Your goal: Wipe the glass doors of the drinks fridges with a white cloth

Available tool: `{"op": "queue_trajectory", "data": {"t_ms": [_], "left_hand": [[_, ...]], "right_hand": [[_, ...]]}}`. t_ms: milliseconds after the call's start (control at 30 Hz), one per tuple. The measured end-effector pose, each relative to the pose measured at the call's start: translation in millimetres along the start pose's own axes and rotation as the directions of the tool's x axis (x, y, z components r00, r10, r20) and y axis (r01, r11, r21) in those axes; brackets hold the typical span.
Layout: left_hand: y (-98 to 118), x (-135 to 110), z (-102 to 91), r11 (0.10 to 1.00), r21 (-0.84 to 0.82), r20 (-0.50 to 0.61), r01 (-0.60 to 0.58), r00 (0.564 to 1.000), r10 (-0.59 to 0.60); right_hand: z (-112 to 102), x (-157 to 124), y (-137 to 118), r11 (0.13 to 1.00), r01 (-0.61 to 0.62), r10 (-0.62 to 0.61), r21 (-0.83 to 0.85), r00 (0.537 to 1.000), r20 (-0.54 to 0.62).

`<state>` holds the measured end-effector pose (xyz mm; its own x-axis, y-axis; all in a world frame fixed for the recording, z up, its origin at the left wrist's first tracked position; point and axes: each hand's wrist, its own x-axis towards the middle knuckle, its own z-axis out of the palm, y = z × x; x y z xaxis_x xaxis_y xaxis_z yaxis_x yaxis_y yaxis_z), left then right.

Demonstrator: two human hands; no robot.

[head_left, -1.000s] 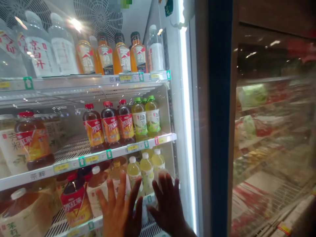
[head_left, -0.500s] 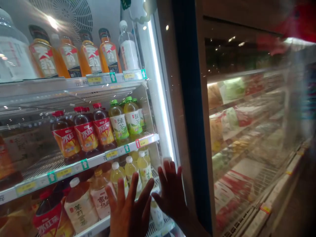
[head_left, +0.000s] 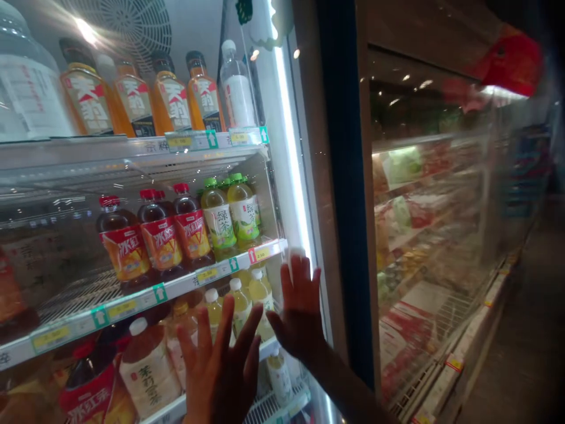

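My left hand lies flat with spread fingers on the glass door of a drinks fridge. Beside it, my right hand is also flat and open on the glass, close to the lit right edge of the door. Behind the glass under my hands stand small yellow-green bottles with white caps. The shelf above holds red-capped iced tea bottles and green-capped green tea bottles. Orange drink bottles line the top shelf.
A dark blue door frame stands right of my hands. Beyond it runs an open chilled case with packaged goods on shelves. A dim aisle floor lies at the far right. Large tea bottles fill the lower left shelf.
Both hands stay flat on the glass and have shifted right and a little upward along it. The view has swung to the right, showing more of the chilled case.
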<state>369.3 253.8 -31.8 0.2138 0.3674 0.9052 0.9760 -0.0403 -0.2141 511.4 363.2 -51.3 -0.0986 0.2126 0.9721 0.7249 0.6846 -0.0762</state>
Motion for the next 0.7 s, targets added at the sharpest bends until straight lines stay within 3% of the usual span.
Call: {"op": "queue_trajectory", "data": {"t_ms": [100, 167, 267, 333, 400, 467, 600, 633, 700], "left_hand": [[-20.0, 13.1, -20.3, 0.999, 0.033, -0.066, 0.025, 0.998, -0.023], [-35.0, 8.3, -33.0, 0.997, 0.065, -0.079, 0.041, 0.996, -0.035], [-58.2, -23.1, -46.5, 0.99, 0.11, -0.062, 0.084, 0.995, -0.077], [-74.7, -48.3, -54.1, 0.986, 0.131, -0.043, 0.104, 0.994, -0.1], [-93.1, -64.8, -64.8, 0.982, 0.151, -0.03, 0.109, 0.994, -0.106], [-114.5, -67.9, -80.6, 0.978, 0.173, -0.038, 0.115, 0.993, -0.11], [-161.9, -56.2, -117.6, 0.975, 0.201, -0.081, 0.093, 0.994, -0.078], [-172.8, -57.2, -125.8, 0.974, 0.206, -0.083, 0.09, 0.994, -0.075], [-191.8, -69.6, -138.8, 0.97, 0.217, -0.08, 0.107, 0.993, -0.091]], "right_hand": [[-8.2, 70.6, -12.9, 0.999, 0.026, -0.026, 0.025, 1.0, -0.011], [-7.5, 75.2, -30.2, 0.999, 0.027, -0.027, 0.031, 0.999, -0.018], [7.0, 12.6, -68.8, 1.0, 0.012, -0.011, 0.016, 1.0, -0.01], [20.6, -35.3, -98.8, 0.996, 0.089, -0.089, -0.002, 0.996, 0.014], [28.7, -50.0, -129.9, 0.991, 0.131, -0.131, -0.014, 0.991, 0.025], [28.6, -21.1, -159.7, 0.99, 0.141, -0.141, -0.012, 0.99, 0.017], [22.7, 79.1, -208.7, 0.985, 0.17, -0.169, 0.031, 0.985, -0.032], [23.1, 89.0, -220.5, 0.986, 0.165, -0.164, 0.039, 0.986, -0.027], [28.2, 75.7, -246.3, 0.989, 0.143, -0.142, 0.041, 0.99, -0.022]]}}
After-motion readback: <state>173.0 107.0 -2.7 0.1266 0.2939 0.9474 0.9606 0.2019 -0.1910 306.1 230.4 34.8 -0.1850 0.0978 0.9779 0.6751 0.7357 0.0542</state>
